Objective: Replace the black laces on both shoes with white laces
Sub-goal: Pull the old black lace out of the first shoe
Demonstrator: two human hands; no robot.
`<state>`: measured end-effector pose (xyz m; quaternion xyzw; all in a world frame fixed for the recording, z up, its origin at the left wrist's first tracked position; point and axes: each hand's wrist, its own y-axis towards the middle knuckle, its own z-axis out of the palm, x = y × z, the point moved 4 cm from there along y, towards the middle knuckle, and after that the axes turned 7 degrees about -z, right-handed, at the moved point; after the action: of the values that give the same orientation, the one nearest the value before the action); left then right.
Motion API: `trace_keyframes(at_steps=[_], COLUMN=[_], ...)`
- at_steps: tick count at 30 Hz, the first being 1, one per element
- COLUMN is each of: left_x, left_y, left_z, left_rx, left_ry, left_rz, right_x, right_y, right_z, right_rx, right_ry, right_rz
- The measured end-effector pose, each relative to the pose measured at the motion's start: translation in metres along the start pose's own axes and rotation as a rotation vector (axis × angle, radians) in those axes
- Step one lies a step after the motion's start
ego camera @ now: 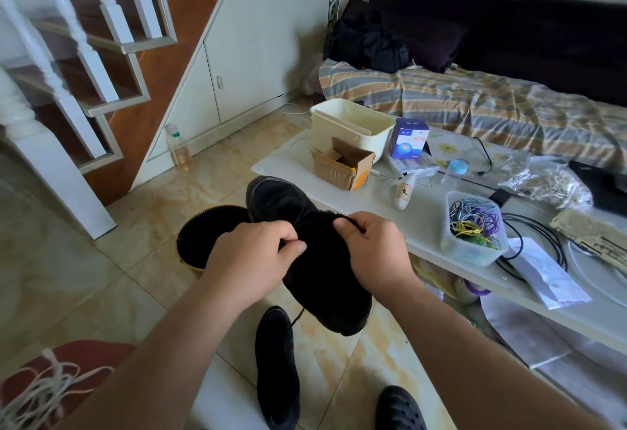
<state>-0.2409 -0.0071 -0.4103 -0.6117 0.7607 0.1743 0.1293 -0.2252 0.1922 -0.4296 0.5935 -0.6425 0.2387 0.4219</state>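
A black shoe (pixel 298 239) is held up in front of me, toe pointing away. My left hand (pixel 251 260) pinches its black lace (pixel 349 220) on the left side of the tongue. My right hand (pixel 369 253) pinches the same lace on the right side. One lace end hangs down below the shoe. A second black shoe (pixel 276 365) lies on the tiled floor beneath it. White laces (pixel 44 385) lie bunched on a red surface at the bottom left.
A low white table (pixel 424 226) to the right carries a cream bin (pixel 349 127), a cardboard box (pixel 342 168), a tub of rubber bands (pixel 473 229), cables and papers. A dark round bin (pixel 207 229) stands behind my left hand. A black clog (pixel 400 409) is at the bottom.
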Motion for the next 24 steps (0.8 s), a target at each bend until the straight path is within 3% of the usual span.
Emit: trace_keyframes(at_steps=[8, 11, 14, 17, 18, 19, 20, 21, 24], left_x=[0.007, 0.011, 0.015, 0.012, 0.011, 0.013, 0.017, 0.022, 0.020], left_y=[0.004, 0.006, 0.011, 0.011, 0.010, 0.011, 0.012, 0.013, 0.010], left_z=[0.010, 0.010, 0.002, -0.008, -0.011, -0.011, -0.010, -0.010, -0.013], left_rx=[-0.075, -0.113, -0.078, -0.021, 0.007, 0.033, 0.040, 0.025, -0.010], left_ry=[0.206, 0.064, -0.472, -1.604, -1.890, -2.014, -1.970, -1.773, -0.794], left_rz=[-0.057, -0.093, -0.204, -0.412, -0.455, -0.493, -0.528, -0.546, -0.309], right_x=[0.001, 0.008, 0.009, 0.001, -0.003, -0.005, -0.006, -0.005, 0.007], right_y=[-0.003, -0.005, -0.002, 0.003, 0.005, 0.006, 0.007, 0.007, 0.002], right_z=[0.005, 0.008, 0.008, -0.001, -0.004, -0.007, -0.007, -0.007, -0.006], right_rx=[0.005, 0.045, 0.064, 0.014, -0.005, -0.019, -0.029, -0.037, -0.069], right_ry=[-0.115, -0.268, -0.403, -0.338, -0.300, -0.276, -0.265, -0.257, -0.251], right_rz=[-0.108, -0.270, -0.331, -0.239, -0.184, -0.148, -0.135, -0.146, -0.244])
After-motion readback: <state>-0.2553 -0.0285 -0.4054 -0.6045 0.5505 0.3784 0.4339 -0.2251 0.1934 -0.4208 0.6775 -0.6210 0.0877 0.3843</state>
